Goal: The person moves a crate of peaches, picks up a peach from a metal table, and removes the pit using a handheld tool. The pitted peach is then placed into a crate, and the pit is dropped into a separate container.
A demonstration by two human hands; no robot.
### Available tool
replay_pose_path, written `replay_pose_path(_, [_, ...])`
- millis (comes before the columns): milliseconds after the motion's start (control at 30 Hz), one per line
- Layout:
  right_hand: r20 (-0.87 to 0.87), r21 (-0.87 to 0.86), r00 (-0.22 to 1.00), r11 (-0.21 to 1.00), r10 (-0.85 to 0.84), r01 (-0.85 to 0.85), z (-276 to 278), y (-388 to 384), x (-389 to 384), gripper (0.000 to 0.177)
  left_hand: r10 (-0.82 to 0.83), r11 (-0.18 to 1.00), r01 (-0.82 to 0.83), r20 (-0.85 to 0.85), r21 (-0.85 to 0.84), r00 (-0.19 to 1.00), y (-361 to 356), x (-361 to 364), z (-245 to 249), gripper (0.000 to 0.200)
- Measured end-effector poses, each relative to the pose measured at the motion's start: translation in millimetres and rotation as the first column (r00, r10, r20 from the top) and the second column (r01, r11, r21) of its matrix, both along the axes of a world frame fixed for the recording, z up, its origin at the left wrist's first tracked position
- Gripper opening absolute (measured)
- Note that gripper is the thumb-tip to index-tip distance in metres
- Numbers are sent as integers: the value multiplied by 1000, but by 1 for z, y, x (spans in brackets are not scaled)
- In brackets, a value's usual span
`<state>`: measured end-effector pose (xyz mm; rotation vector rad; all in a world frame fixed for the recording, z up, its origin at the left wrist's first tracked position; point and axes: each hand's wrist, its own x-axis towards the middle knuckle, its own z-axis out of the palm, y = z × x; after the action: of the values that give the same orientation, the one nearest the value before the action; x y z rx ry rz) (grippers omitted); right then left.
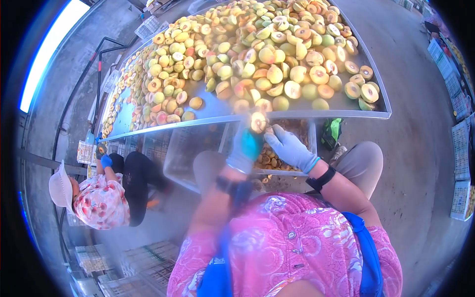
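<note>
A cut peach half (258,122) with its reddish centre facing up is gripped by my left hand (246,147), in a pale glove with a teal patch, just off the table's front edge. My right hand (293,148), in a light grey-blue glove, is closed with its fingertips close against the right side of that half. Whatever the right fingers pinch is too small and blurred to name. Behind both hands, heaps of whole-looking and halved yellow peaches (274,74) cover the metal table (316,114).
Under the table edge, between my knees, a pale crate (312,141) holds brownish pieces (269,161). At left sits a co-worker (104,198) in a hat and blue gloves. Stacked crates (461,148) stand far right. A black-and-green bag (332,132) lies by my right knee.
</note>
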<state>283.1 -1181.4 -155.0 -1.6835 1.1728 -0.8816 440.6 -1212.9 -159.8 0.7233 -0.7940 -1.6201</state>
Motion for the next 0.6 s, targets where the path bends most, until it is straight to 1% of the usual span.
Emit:
replay_pose_path(33, [1,1,1000,1000,1,-1,-2,0,-1,36,4,998,2,123,-55,992,1,-1,2,50])
replay_pose_path(67, [-2,-45,1000,999,-4,4,-5,-1,0,33,4,999,2,124,-54,992,2,-2,3,50])
replay_pose_path(100, [-5,-91,1000,996,-9,8,-5,0,0,30,41,999,-35,186,-36,982,4,-3,4,51])
replay_pose_path(133, [-4,-88,1000,996,-10,9,-4,1,0,30,75,997,-73,247,-19,966,5,-3,3,52])
replay_pose_path(167, [34,-144,999,990,-3,8,-2,2,1,29,74,997,-73,248,-17,966,6,-3,1,52])
replay_pose_path(200, [72,-200,997,980,6,9,-1,3,1,28,52,998,-44,298,-34,953,6,-2,-1,53])
replay_pose_path(233, [72,-199,997,980,6,9,-3,2,1,28,31,999,-15,346,-50,938,6,-1,-4,54])
replay_pose_path(267, [-13,-189,1000,982,9,-11,-8,1,1,29,31,999,-15,346,-50,938,7,0,-6,54])
replay_pose_path(300, [-98,-178,995,984,14,-31,-11,0,1,30,28,997,5,419,-79,908,7,1,-8,56])
replay_pose_path(333, [-99,-176,995,984,15,-32,-14,-1,2,30,29,994,26,488,-106,872,8,1,-10,58])
replay_pose_path(367, [-87,-199,996,979,20,-37,-16,-1,3,29,29,994,25,488,-104,872,9,2,-12,58])
replay_pose_path(400, [-75,-223,997,974,25,-41,-15,0,4,28,43,990,34,520,-138,853,9,3,-12,58])
replay_pose_path(467, [-71,-192,997,980,38,-51,-12,1,4,26,58,984,44,551,-170,833,10,3,-14,59])
replay_pose_path(533, [-68,-161,996,985,50,-60,-11,1,5,25,44,998,-16,457,-65,888,10,2,-12,58])
replay_pose_path(567, [-94,-154,994,985,59,-73,-12,2,5,25,44,998,-16,457,-64,888,10,1,-10,58])
replay_pose_path(600, [-119,-145,991,986,67,-85,-12,2,6,26,50,998,-58,417,9,908,11,0,-7,56])
